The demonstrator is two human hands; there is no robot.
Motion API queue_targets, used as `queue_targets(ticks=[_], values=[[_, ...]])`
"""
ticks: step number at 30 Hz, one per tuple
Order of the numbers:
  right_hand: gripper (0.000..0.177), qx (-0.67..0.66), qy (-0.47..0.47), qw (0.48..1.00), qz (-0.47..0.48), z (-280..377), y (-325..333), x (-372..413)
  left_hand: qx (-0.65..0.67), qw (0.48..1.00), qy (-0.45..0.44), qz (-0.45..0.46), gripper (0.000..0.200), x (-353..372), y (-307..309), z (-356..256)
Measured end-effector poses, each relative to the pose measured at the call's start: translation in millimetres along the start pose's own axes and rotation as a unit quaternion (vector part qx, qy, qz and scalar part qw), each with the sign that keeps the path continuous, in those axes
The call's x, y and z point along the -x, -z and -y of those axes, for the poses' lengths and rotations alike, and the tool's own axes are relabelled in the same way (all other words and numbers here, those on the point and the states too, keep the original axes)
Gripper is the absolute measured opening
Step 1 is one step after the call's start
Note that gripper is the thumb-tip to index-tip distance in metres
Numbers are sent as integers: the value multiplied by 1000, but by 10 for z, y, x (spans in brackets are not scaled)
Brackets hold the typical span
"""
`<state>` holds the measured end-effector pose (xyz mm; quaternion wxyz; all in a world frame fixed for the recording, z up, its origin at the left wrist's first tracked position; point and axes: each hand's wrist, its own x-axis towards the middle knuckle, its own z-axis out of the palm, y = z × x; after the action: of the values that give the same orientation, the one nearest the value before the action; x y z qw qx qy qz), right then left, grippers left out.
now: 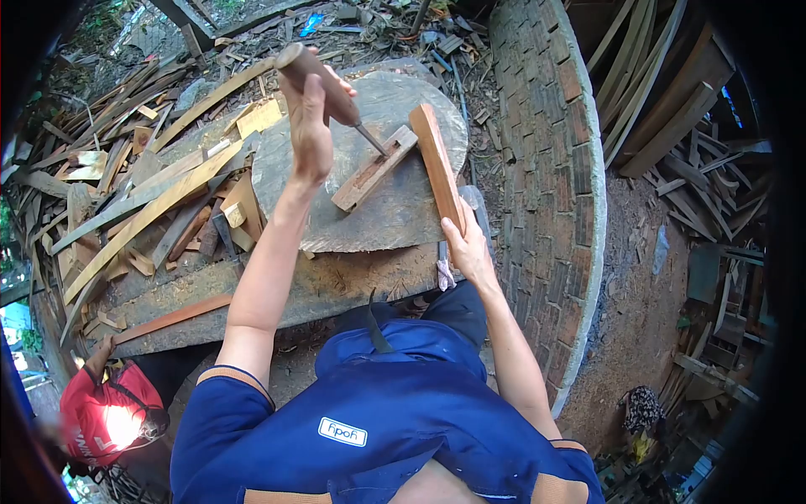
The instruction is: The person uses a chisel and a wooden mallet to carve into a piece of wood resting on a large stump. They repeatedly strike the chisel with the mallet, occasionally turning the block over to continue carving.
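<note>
My left hand point(309, 126) is wrapped round the thick wooden handle of a chisel point(323, 88), which slants down to the right. The chisel's metal blade meets a recess in a short wooden block point(375, 168) lying on a round wooden slab point(386, 223). In my right hand point(467, 248) is the lower end of a long reddish-brown wooden bar point(436, 160). The bar's upper end is beside the block's right end; I cannot tell whether they touch.
Offcuts and long strips point(151, 210) pile up left of the slab. A curved brick wall point(546, 185) stands at the right, with more timber beyond. At the lower left, a person in red point(109, 412) is near a long wooden strip point(172, 317).
</note>
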<state>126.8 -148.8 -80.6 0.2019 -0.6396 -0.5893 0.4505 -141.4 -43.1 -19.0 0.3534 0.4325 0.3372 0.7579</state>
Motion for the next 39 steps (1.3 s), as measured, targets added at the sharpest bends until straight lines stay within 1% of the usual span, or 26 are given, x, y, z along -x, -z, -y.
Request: queue_targets(ticks=[1,2,3,4,5,7,8,9,11,12,16,19,20,24,26,27,28,30,31,32,33,35,36,37,38,39], values=[[60,-2,-2,1000,-2,-4,-3,-11,1,1000,2,3,56,-25,53,-55],[60,10,-2,1000,-2,-11,-10,-18,-95,993,10,72,56,-63,115,-138],[60,23,-2,1000,-1,-17,-19,-19,-190,972,19,140,56,-98,138,-230],[60,21,-4,1000,-1,-10,-19,-21,-261,955,-28,136,46,-141,118,-325],[60,19,-6,1000,1,3,-12,-18,-263,955,-27,137,46,-156,137,-254],[60,16,-6,1000,7,3,-22,-12,-178,980,10,89,34,-202,107,-134],[61,18,2,1000,5,-10,-23,-16,-128,991,38,19,21,-182,65,-81],[61,20,10,1000,2,-11,-17,-19,-127,991,37,20,21,-204,33,-63],[60,25,-3,1000,-1,-1,-23,-17,-6,999,3,-48,17,-232,-26,5],[60,31,-12,999,0,7,-23,-13,14,998,-4,-69,13,-246,-85,-5],[60,26,0,1000,-2,11,-30,-2,43,994,-3,-105,12,-281,-188,106],[61,30,-6,1000,-3,1,-31,-5,26,995,-7,-98,14,-271,-239,157],[61,33,-5,999,-4,-3,-34,-6,34,993,-9,-112,14,-276,-262,186],[61,25,8,1000,-8,-19,-44,-8,38,994,-13,-102,13,-277,-305,203],[61,25,5,1000,-7,-12,-44,-4,-11,996,-38,-85,12,-293,-344,256],[61,25,2,1000,-6,-5,-41,-5,-12,996,-40,-84,12,-285,-387,266],[61,24,5,1000,-5,9,-34,-6,-43,996,-53,-59,11,-271,-442,279],[60,4,-55,998,20,39,-14,-16,-133,986,-95,-18,7,-265,-476,409],[58,20,28,999,-14,-59,-36,-60,-189,974,-124,-3,14,-278,-514,433],[58,-36,15,999,13,-153,45,-120,-173,980,-101,-2,21,-225,-574,463],[58,-89,3,995,39,-119,122,-175,-176,980,-92,21,18,-204,-614,450],[60,-92,-46,995,3,583,417,-59,-180,978,-104,18,18,-153,-712,325],[62,-99,40,993,-54,783,527,-30,-180,979,-100,18,18,-140,-717,312],[60,-102,93,988,-64,1109,700,37,-184,979,-88,18,18,-167,-719,309],[62,-126,202,963,-129,1387,769,95,-189,979,-76,19,18,-175,-722,308],[59,-122,252,944,-178,1543,863,126,-186,979,-76,23,18,-174,-723,300]])
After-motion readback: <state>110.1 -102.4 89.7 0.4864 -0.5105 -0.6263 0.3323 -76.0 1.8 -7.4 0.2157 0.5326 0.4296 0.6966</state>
